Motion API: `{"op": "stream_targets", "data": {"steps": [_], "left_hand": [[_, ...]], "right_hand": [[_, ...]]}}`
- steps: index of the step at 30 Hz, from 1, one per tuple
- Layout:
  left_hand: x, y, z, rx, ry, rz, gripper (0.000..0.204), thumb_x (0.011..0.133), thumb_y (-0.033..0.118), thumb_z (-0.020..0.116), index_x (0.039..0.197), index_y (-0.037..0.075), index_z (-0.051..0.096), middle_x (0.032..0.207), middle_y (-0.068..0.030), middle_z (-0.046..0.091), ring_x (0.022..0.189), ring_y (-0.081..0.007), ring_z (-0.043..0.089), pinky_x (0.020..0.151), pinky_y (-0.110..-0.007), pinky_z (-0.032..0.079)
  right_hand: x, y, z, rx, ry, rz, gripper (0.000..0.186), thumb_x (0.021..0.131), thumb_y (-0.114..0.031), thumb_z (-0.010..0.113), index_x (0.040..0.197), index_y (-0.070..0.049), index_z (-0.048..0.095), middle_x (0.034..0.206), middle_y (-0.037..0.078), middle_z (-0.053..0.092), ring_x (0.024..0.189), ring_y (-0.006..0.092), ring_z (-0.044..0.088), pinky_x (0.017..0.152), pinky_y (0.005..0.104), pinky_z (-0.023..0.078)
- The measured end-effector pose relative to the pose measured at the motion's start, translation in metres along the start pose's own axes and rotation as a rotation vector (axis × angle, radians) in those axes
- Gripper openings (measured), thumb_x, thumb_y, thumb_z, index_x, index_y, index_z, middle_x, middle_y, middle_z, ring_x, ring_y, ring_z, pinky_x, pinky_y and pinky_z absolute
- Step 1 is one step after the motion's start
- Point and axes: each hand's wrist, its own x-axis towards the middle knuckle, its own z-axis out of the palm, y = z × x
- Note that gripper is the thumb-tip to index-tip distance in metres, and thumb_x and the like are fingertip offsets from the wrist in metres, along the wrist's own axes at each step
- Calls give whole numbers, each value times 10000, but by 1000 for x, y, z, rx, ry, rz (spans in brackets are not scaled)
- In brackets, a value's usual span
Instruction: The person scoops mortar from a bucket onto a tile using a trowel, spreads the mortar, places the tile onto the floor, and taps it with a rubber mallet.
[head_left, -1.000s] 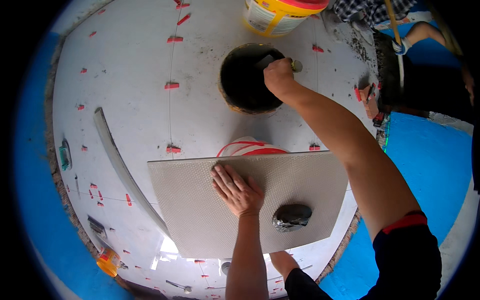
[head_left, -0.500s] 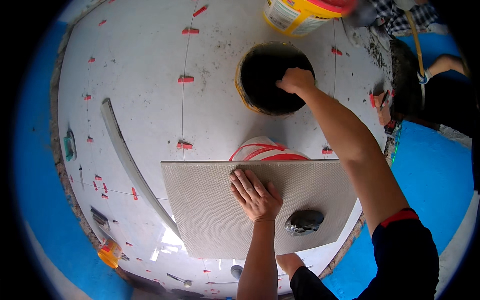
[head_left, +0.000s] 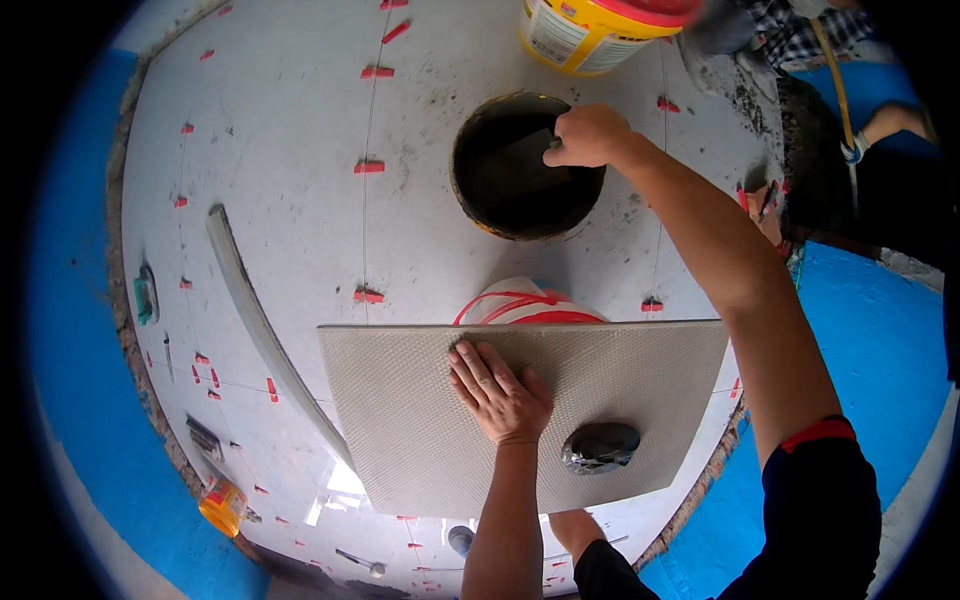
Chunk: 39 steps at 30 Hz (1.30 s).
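My left hand (head_left: 502,392) lies flat on the back of a large beige tile (head_left: 400,430), fingers stretched out on its textured face. A dark, shiny lump of adhesive (head_left: 600,447) sits on the tile, right of that hand. The tile leans over a white and red bucket (head_left: 525,303), mostly hidden behind it. My right hand (head_left: 590,135) is closed at the rim of a round bucket (head_left: 470,215) with a dark inside. From this fist a trowel (head_left: 540,160) reaches down into the bucket, its flat grey blade dim in the shade; most of its handle is hidden.
Red wedges (head_left: 369,167) stand along the joints of the pale tiled floor. A yellow bucket (head_left: 585,40) is at the far side. A long grey straightedge (head_left: 262,325) lies to the left. Another person's arm (head_left: 893,122) shows at far right, near a stick (head_left: 833,80).
My right hand has risen out of the dark bucket toward its far rim, and the grey blade now shows below it. My left hand stays flat on the tile.
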Motion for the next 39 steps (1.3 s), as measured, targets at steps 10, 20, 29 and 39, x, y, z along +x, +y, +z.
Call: {"op": "stream_targets", "data": {"steps": [10, 20, 29, 39], "left_hand": [[1, 2, -1, 7, 43, 9, 770, 909, 303, 468, 1508, -83, 176, 1584, -288, 160, 1479, -458, 130, 1195, -570, 91], [0, 4, -2, 43, 91, 34, 724, 932, 293, 456, 1504, -77, 211, 1583, -265, 190, 1481, -431, 148, 1210, -534, 105], [-4, -2, 9, 71, 214, 65, 649, 1000, 350, 406, 1508, -26, 254, 1588, -211, 217, 1491, -374, 156, 1213, -499, 133], [-5, -4, 21, 118, 235, 38, 650, 1004, 377, 428, 1514, 13, 255, 1601, -163, 209, 1504, -324, 132, 1225, -462, 117]], "right_hand": [[-50, 47, 17, 353, 109, 53, 503, 791, -503, 579, 890, -39, 745, 774, 157, 694, 759, 316, 673, 739, 413, 531], [-180, 53, 14, 895, 207, 180, 441, 818, -470, 627, 875, -44, 727, 719, 71, 657, 681, 172, 644, 659, 345, 503], [-445, -12, 83, 818, 207, 161, 347, 851, -416, 719, 855, -74, 664, 685, 56, 606, 618, 163, 566, 576, 341, 430], [-551, -163, 200, 411, 764, 251, 402, 646, -189, 836, 934, -25, 609, 871, 90, 629, 793, 250, 599, 749, 408, 417]]}}
